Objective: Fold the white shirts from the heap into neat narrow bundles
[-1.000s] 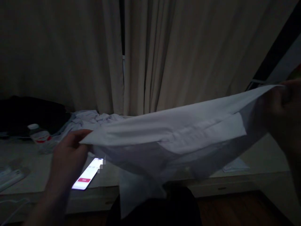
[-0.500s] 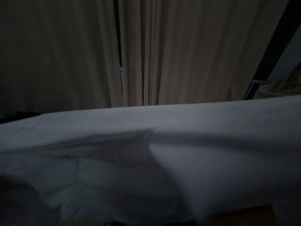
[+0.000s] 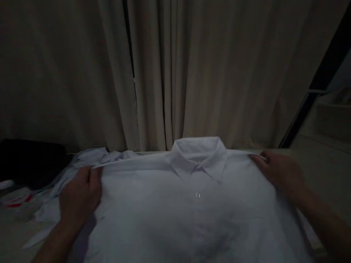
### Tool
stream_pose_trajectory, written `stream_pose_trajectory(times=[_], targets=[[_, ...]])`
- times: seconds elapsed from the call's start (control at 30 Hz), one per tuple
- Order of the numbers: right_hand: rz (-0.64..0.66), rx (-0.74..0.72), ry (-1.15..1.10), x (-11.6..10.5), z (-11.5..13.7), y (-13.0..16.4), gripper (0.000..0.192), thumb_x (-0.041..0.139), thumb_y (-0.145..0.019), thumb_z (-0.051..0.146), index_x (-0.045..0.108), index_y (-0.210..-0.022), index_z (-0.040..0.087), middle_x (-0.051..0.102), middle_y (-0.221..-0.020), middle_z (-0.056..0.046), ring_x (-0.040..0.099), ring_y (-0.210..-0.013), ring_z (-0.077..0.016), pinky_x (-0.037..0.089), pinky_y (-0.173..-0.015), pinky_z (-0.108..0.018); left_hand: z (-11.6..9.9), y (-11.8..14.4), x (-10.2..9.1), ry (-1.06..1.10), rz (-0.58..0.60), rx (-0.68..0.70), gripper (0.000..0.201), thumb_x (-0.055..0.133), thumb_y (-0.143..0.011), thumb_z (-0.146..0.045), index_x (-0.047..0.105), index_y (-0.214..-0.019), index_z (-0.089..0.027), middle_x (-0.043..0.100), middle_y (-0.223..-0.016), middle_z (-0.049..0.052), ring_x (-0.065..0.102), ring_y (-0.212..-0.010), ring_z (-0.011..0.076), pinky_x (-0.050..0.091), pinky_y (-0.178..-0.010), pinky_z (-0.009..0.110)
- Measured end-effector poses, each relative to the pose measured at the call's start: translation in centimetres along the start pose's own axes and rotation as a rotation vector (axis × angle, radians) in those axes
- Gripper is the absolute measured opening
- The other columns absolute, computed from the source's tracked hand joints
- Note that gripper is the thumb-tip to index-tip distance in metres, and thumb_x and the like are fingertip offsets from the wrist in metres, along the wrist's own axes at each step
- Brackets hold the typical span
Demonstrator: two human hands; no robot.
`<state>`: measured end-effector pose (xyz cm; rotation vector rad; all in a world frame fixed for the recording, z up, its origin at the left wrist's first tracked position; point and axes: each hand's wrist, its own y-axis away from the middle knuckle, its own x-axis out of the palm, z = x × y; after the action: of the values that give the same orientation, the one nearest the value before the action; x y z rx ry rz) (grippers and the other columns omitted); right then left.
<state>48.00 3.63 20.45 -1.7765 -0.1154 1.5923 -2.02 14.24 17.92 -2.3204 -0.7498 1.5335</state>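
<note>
Currently, left hand [image 3: 80, 190] and right hand [image 3: 279, 173] each pinch a shoulder of the white shirt [image 3: 153, 204], collar uppermost, buttoned front facing the wearer.

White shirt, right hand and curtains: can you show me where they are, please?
White shirt [image 3: 178, 212]: head view, on the front, near the middle.
Right hand [image 3: 283, 172]: head view, on the back of the hand.
Curtains [image 3: 216, 73]: head view, on the cloth right of the narrow folds.

No text can be read: the bottle [image 3: 29, 211] at the left edge bears a label [image 3: 22, 195] with a red band [image 3: 13, 205], any print on it too blurred
</note>
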Motion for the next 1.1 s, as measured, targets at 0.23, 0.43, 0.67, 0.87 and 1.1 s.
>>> stream_pose_trajectory(times=[0.23, 0.43, 0.67, 0.87, 1.1], targets=[[0.303, -0.123, -0.012, 15.9, 6.1, -0.7, 0.053, 0.025, -0.089, 0.058, 0.060, -0.092, 0.019, 0.068, -0.085, -0.012, 0.064, -0.079, -0.0253, 0.042, -0.066, -0.034, 2.6, -2.6, 15.5, -0.348, 0.363, 0.220, 0.052, 0.013, -0.091, -0.046, 0.055, -0.098, -0.017, 0.067, -0.081, 0.011, 0.064, -0.075, 0.0256, 0.044, -0.063, 0.033], [0.454, -0.261, -0.068, 25.7, 10.2, 4.1, 0.049, 0.048, -0.086, 0.035, 0.045, -0.129, 0.012, 0.046, -0.134, -0.021, 0.044, -0.122, -0.0293, 0.034, -0.100, -0.041, 2.5, 2.8, 24.8, -0.315, 0.426, 0.467, 0.047, 0.032, -0.087, -0.031, 0.047, -0.128, -0.012, 0.049, -0.134, 0.021, 0.046, -0.123, 0.0315, 0.037, -0.098, 0.047], [0.553, -0.370, -0.291, 31.9, 11.8, 13.7, 0.061, 0.036, -0.088, 0.052, 0.036, -0.139, 0.017, 0.029, -0.148, -0.015, 0.025, -0.137, -0.0299, 0.020, -0.111, -0.047, 3.5, 15.0, 28.7, -0.176, 0.532, 0.572, 0.065, 0.035, -0.083, -0.059, 0.036, -0.138, -0.024, 0.031, -0.149, 0.015, 0.022, -0.138, 0.0368, 0.013, -0.109, 0.059], [0.542, -0.410, -0.277, 33.4, 11.4, 14.6, 0.064, 0.027, -0.090, 0.056, 0.032, -0.141, 0.018, 0.026, -0.150, -0.015, 0.019, -0.139, -0.0279, 0.017, -0.112, -0.049, 3.7, 16.5, 29.3, -0.165, 0.502, 0.571, 0.068, 0.034, -0.082, -0.061, 0.033, -0.139, -0.024, 0.030, -0.149, 0.015, 0.021, -0.138, 0.0376, 0.013, -0.109, 0.062], [0.322, -0.468, -0.358, 26.9, 12.7, 21.5, 0.055, 0.033, -0.092, 0.038, 0.027, -0.143, 0.018, 0.021, -0.152, -0.013, 0.016, -0.140, -0.0263, 0.024, -0.112, -0.047, 8.3, 17.3, 20.0, 0.088, 0.435, 0.303, 0.051, 0.039, -0.084, -0.047, 0.055, -0.121, -0.016, 0.057, -0.129, 0.013, 0.048, -0.124, 0.0257, 0.038, -0.105, 0.042]])
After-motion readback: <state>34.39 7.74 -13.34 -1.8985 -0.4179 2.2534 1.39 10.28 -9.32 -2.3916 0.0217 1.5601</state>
